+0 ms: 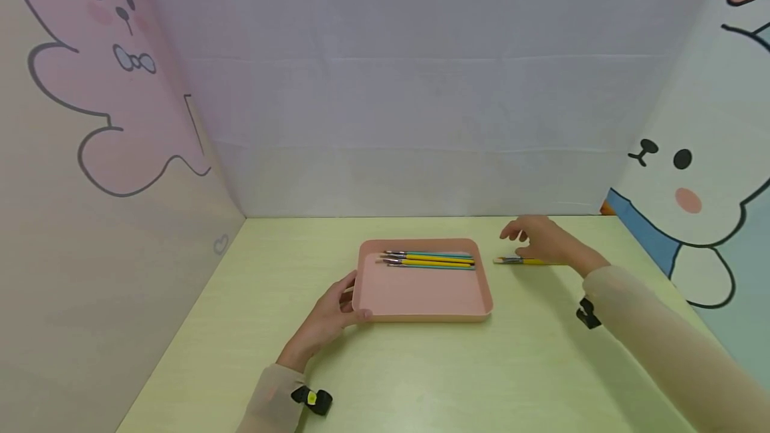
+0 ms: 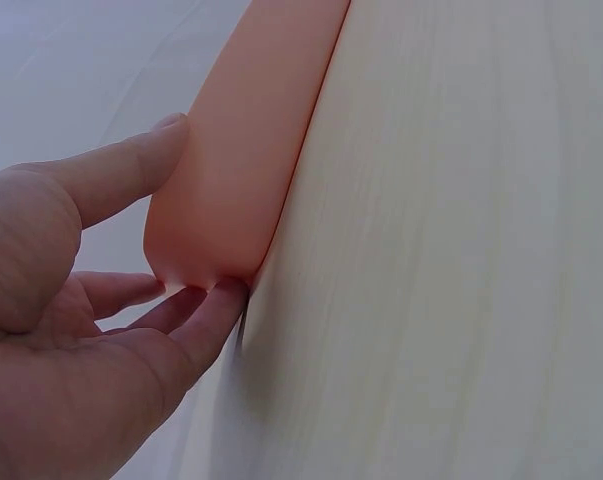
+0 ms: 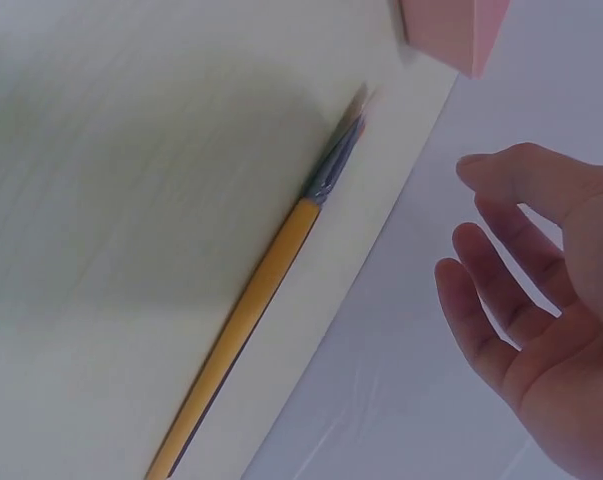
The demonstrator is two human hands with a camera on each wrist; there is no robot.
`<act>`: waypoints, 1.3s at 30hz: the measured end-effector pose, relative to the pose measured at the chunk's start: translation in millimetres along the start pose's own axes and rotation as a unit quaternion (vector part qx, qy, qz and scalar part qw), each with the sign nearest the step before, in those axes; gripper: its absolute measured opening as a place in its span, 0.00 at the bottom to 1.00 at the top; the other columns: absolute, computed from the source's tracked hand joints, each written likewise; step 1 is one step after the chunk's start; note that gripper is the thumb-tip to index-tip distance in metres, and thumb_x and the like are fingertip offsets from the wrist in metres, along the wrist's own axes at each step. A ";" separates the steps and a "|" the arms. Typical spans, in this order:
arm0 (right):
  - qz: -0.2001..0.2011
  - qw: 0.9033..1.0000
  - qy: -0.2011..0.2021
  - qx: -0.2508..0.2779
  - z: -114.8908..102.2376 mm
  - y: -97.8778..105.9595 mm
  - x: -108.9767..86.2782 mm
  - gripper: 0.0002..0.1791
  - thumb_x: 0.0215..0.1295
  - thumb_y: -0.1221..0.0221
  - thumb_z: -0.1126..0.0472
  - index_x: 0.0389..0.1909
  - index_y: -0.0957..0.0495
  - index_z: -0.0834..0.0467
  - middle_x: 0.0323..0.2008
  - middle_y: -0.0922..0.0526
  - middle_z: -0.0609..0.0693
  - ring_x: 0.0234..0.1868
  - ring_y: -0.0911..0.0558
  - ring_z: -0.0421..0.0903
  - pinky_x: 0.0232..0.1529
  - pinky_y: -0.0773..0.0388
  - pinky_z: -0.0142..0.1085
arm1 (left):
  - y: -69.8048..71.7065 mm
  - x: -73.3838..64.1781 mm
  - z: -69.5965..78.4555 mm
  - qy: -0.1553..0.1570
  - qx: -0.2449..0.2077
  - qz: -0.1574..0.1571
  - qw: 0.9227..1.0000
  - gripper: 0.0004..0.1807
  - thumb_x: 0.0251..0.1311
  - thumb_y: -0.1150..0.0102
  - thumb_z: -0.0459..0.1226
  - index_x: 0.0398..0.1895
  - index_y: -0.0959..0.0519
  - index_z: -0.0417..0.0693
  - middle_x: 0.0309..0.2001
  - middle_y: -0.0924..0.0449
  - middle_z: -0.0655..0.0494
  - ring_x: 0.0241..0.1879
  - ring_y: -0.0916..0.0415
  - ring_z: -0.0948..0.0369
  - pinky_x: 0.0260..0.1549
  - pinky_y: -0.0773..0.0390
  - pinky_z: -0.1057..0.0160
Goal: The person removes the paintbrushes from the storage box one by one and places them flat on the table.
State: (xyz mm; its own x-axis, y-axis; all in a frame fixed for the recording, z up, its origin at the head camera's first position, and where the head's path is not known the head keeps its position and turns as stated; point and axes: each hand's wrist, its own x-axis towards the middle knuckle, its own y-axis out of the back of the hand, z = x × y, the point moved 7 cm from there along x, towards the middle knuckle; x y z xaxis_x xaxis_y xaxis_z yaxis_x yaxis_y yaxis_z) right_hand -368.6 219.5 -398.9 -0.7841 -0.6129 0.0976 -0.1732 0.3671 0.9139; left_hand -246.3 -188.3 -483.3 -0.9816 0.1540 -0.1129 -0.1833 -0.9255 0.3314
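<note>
Here at the left hand (image 1: 329, 313), it's a grip: thumb along the near side, fingers against the end wall, clasping the near corner of a pink tray (image 1: 421, 293)! The tray sits flat on the pale table (image 1: 421, 373), just to the right of that hand and between the two hands. Inside it, up and to the right of the left fingertips, lies a small bunch of paintbrushes (image 1: 439, 258), yellow and teal handles side by side, bristle ends towards the left hand, handle ends towards the right.

Across to the right hand (image 1: 544, 239), up in the air, fingers loosely bent and holding nothing! Just below it, on the table, there's a single yellow paintbrush (image 3: 246, 315), and the right wrist view shows those fingers well apart from it. Its metal collar and pale bristles face the tray, its handle runs back beneath the right hand and wrist, and it lies beside the tray's right-hand end.

Both arms are in light sleeves, each with a black device at the wrist. Beyond the left hand, a pink cartoon bear (image 1: 144, 125) fills the side panel; out past the right, a white cartoon figure (image 1: 716, 179) with a blue garment; and a plain pale backdrop (image 1: 409, 85) stands beyond both hands
</note>
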 end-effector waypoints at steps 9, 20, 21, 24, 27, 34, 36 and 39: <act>-0.014 1.000 0.013 0.009 -44.4 1.2 25.4 0.20 0.64 0.32 0.73 0.57 0.16 0.64 0.51 0.13 0.56 0.48 0.15 0.57 0.47 0.13 0.48 | 0.6 2.5 -2.2 -0.004 -0.015 -0.005 1.000 0.52 0.63 0.23 0.39 0.86 0.44 0.51 0.77 0.32 0.45 0.68 0.25 0.47 0.67 0.23 0.45; -0.028 0.999 0.040 0.022 -81.7 -7.2 50.1 0.18 0.66 0.31 0.72 0.56 0.15 0.64 0.52 0.12 0.59 0.47 0.13 0.59 0.49 0.13 0.49 | 0.2 2.1 -1.0 -0.004 -0.014 -0.010 1.000 0.52 0.64 0.24 0.37 0.86 0.44 0.49 0.77 0.33 0.44 0.68 0.24 0.47 0.66 0.21 0.48; -0.030 0.998 0.039 0.025 -83.1 -9.7 52.1 0.17 0.67 0.32 0.71 0.56 0.15 0.64 0.52 0.13 0.59 0.48 0.13 0.60 0.50 0.13 0.49 | 0.2 2.1 -1.1 -0.004 -0.014 -0.010 1.000 0.52 0.64 0.24 0.37 0.86 0.44 0.49 0.77 0.33 0.44 0.68 0.24 0.47 0.66 0.21 0.48; -0.039 0.998 0.033 0.037 -86.8 -17.7 58.0 0.16 0.70 0.34 0.69 0.57 0.15 0.64 0.53 0.13 0.60 0.48 0.13 0.58 0.51 0.14 0.49 | 0.3 1.7 -1.3 -0.005 -0.015 -0.010 1.000 0.52 0.64 0.24 0.37 0.86 0.44 0.48 0.78 0.33 0.43 0.68 0.25 0.47 0.66 0.21 0.48; -0.052 0.997 0.015 0.048 -89.5 -27.9 65.3 0.16 0.70 0.36 0.69 0.57 0.15 0.63 0.53 0.13 0.60 0.49 0.14 0.55 0.52 0.14 0.49 | 1.1 1.1 -1.0 -0.007 -0.015 -0.009 1.000 0.52 0.64 0.24 0.37 0.86 0.45 0.48 0.78 0.33 0.43 0.68 0.25 0.46 0.66 0.21 0.48; -0.081 0.995 0.004 0.057 -98.0 -48.9 76.8 0.21 0.64 0.33 0.73 0.58 0.16 0.66 0.49 0.13 0.58 0.47 0.16 0.53 0.52 0.15 0.46 | 1.2 1.9 -1.4 -0.005 -0.019 -0.012 1.000 0.51 0.64 0.24 0.37 0.86 0.45 0.49 0.78 0.33 0.44 0.68 0.25 0.47 0.66 0.21 0.48; -0.087 0.995 0.005 0.052 -99.4 -55.4 79.8 0.21 0.63 0.31 0.73 0.58 0.16 0.66 0.48 0.13 0.57 0.46 0.15 0.51 0.51 0.15 0.45 | 1.3 2.1 -1.5 -0.005 -0.018 -0.012 1.000 0.51 0.64 0.24 0.37 0.86 0.45 0.49 0.78 0.34 0.44 0.69 0.26 0.46 0.66 0.22 0.47; -0.096 0.994 0.003 0.049 -100.5 -65.4 83.2 0.22 0.63 0.30 0.72 0.59 0.16 0.65 0.50 0.12 0.56 0.45 0.16 0.50 0.51 0.15 0.43 | 1.6 1.8 -1.8 -0.005 -0.016 -0.010 1.000 0.52 0.64 0.24 0.38 0.86 0.44 0.49 0.78 0.33 0.44 0.70 0.26 0.46 0.67 0.22 0.46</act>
State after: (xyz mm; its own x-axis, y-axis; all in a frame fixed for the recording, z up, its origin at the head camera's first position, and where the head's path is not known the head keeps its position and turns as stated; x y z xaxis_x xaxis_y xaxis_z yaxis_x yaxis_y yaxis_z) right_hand -362.6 74.2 -411.0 -0.7281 -0.6816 -0.0726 -0.3763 0.3088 0.8735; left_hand -248.2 -190.1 -484.6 -0.9781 0.1763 -0.1104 -0.2018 -0.9326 0.2991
